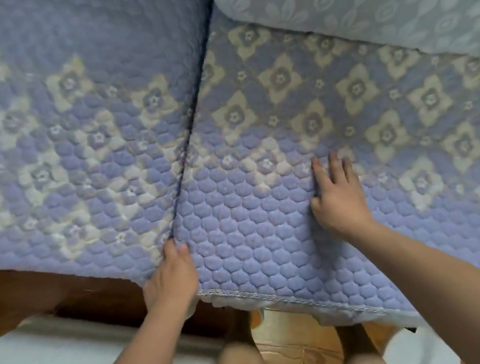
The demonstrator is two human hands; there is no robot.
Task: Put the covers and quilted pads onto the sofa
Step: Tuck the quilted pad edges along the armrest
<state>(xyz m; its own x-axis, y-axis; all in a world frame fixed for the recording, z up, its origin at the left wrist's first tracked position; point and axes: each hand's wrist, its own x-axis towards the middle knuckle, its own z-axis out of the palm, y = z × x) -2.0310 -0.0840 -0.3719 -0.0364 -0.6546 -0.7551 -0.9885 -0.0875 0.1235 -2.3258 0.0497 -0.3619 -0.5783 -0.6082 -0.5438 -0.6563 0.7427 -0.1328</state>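
A: How are the pads laid out?

B: The left quilted pad [66, 141] is already spread. At the seam, the right quilted pad [271, 224] is pinched at its corner by the left hand [170, 277], seemingly to align the edges.

A: And the right hand [338, 197]?

B: It is pressed flat, fingers relaxed. The trimmed front edge [283, 297] overhangs; open room is left rightward.

Sofa seat [60, 294], dark wood front rail: two blue quilted pads side by side, one left of left hand [168, 276], other [258, 242] under right hand [337, 194]
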